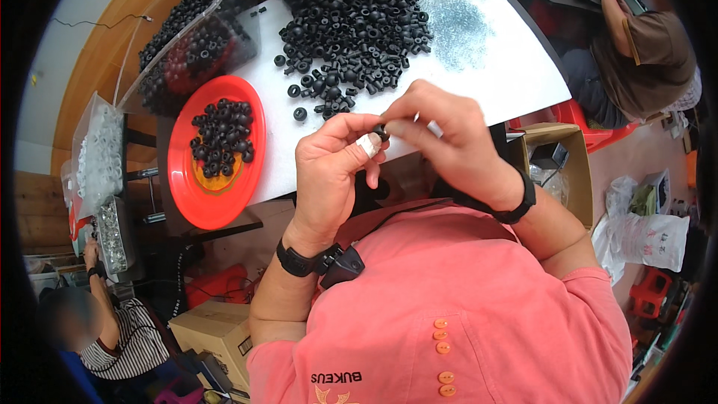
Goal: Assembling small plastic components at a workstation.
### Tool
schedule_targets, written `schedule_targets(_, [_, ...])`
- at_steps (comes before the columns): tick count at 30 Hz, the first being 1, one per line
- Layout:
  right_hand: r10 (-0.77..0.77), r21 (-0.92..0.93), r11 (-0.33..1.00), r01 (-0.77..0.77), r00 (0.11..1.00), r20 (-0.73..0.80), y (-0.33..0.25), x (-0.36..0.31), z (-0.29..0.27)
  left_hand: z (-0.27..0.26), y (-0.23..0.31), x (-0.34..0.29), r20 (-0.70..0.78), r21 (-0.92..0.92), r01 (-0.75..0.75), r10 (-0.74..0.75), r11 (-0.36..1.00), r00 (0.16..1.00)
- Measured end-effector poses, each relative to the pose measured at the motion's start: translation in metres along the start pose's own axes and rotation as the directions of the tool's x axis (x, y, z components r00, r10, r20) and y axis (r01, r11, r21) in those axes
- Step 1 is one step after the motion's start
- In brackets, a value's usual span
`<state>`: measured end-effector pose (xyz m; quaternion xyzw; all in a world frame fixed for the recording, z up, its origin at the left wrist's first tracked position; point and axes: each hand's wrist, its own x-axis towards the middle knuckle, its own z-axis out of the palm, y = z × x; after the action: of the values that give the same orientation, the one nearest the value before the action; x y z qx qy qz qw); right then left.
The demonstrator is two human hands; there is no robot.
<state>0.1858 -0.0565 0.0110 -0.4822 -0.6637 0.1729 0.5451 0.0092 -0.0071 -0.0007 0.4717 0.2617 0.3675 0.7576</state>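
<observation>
Both hands meet over the near edge of the white tabletop. My left hand [329,161], with white tape round its thumb, pinches a small black round part [382,132] that has a hole in it. The fingers of my right hand [452,138] are closed together right at that part; whether they grip it or something tiny is hidden. Just beyond my hands spreads a pile of loose black parts [351,52], some ball-shaped and some like short sleeves. To the left, a red plate [179,172] carries several black ball-shaped parts [222,135].
Clear plastic bins [134,82] of black parts stand at the far left and back. Tiny silvery pieces [456,30] lie scattered at the back right. A cardboard box [580,172] is below the table's right edge. One person [651,52] works at right, another [123,337] at lower left.
</observation>
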Motion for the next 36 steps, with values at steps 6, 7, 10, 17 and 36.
schedule_targets(6, [-0.035, -0.051, 0.998, 0.038, 0.997, 0.066, 0.005, 0.007, -0.015, -0.002, 0.004, -0.002, -0.020, -0.077, -0.027, 0.025, 0.997, 0.999])
schedule_targets(7, [-0.053, -0.148, 0.988, 0.051, 0.998, -0.014, 0.002, 0.014, -0.023, -0.003, 0.006, -0.003, -0.030, -0.056, -0.048, 0.046, 0.997, 0.998])
schedule_targets(10, [-0.087, -0.442, 0.892, 0.088, 0.996, 0.024, 0.009, 0.018, -0.035, -0.014, 0.007, -0.003, -0.048, -0.042, -0.090, 0.088, 0.995, 0.995])
schedule_targets(17, [-0.206, -0.533, 0.770, 0.350, 0.928, 0.312, 0.019, 0.013, -0.017, -0.010, 0.005, -0.003, -0.064, -0.081, -0.080, 0.075, 0.993, 0.995])
schedule_targets(36, [-0.211, -0.562, 0.720, 0.407, 0.900, 0.381, 0.029, 0.005, -0.019, -0.014, 0.004, -0.004, -0.014, -0.019, -0.071, 0.070, 0.997, 0.997])
